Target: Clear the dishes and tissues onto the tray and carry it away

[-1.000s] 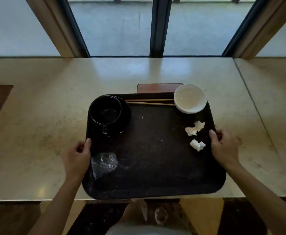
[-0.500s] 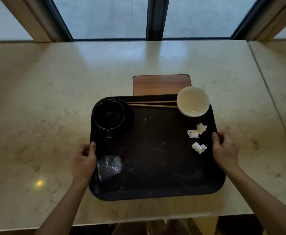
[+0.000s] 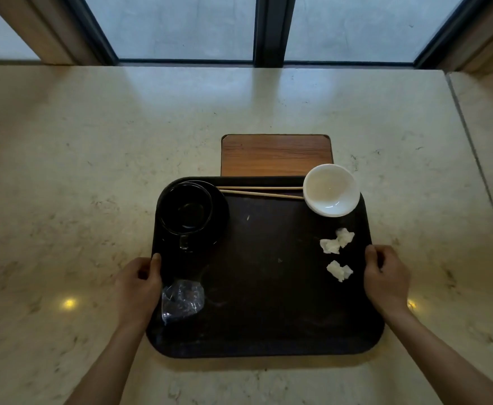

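Observation:
A dark tray [image 3: 268, 287] lies on the pale stone table. At its far left stands a black cup [image 3: 185, 211] on a black saucer [image 3: 220, 213]. Two wooden chopsticks [image 3: 261, 192] lie along the far rim, and a white bowl [image 3: 331, 190] sits on the far right corner. Three crumpled tissues [image 3: 337, 254] rest near the right rim. A clear plastic wrapper [image 3: 182, 299] lies near the left rim. My left hand [image 3: 138, 290] grips the tray's left rim, thumb over the edge. My right hand [image 3: 387, 280] grips the right rim the same way.
A wooden inset panel [image 3: 276, 154] is set in the table [image 3: 64, 171] just beyond the tray. A window with dark frames [image 3: 268, 30] runs along the far edge. A seam [image 3: 473, 159] separates a second tabletop on the right.
The view has shifted forward over the table, so the tray now lies fully on the tabletop instead of overhanging the near edge. Both hands keep their grip on its rims.

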The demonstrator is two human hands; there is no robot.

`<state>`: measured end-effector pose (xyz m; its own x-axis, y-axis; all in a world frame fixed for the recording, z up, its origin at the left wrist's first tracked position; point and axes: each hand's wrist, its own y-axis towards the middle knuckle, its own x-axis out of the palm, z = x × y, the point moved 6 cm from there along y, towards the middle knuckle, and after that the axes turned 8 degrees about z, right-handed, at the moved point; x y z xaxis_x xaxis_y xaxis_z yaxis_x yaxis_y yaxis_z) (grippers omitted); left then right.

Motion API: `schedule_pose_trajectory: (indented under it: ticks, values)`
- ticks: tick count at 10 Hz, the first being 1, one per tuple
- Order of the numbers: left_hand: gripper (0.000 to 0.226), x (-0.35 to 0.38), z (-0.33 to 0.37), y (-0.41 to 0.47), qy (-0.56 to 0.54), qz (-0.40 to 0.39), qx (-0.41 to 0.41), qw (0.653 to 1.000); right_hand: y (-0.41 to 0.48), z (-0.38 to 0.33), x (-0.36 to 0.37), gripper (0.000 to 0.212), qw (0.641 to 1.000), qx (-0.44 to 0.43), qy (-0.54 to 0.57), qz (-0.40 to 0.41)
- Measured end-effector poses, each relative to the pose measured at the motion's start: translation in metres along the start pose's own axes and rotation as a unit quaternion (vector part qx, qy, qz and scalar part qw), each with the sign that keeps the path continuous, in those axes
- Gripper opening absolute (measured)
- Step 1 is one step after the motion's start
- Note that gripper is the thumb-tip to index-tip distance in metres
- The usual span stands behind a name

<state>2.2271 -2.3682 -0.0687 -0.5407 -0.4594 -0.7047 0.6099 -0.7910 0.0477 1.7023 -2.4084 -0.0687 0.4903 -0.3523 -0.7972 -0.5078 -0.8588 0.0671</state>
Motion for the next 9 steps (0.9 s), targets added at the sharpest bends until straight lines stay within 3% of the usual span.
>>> schedule_pose_trajectory:
  ticks: [4, 6, 8, 9]
  values:
    - [0.028, -0.010, 0.019, -0.002, 0.001, -0.009, -0.029, 1.000, -0.004, -0.006, -0.006, 0.018, 1.000, 0.002, 0.021, -0.006]
    - [0.025, -0.017, 0.000, -0.007, -0.021, -0.032, -0.066, 0.997, -0.011, 0.002, -0.016, 0.024, 0.996, 0.050, 0.043, -0.060]
    - [0.007, -0.054, -0.016, -0.057, -0.008, -0.023, -0.090, 0.996, -0.059, 0.017, -0.047, 0.015, 0.995, 0.049, 0.031, -0.080]
    - [0.010, -0.060, -0.032, -0.112, -0.008, -0.069, -0.140, 0.988, -0.103, 0.030, -0.065, 0.014, 0.993, 0.086, 0.032, -0.071]
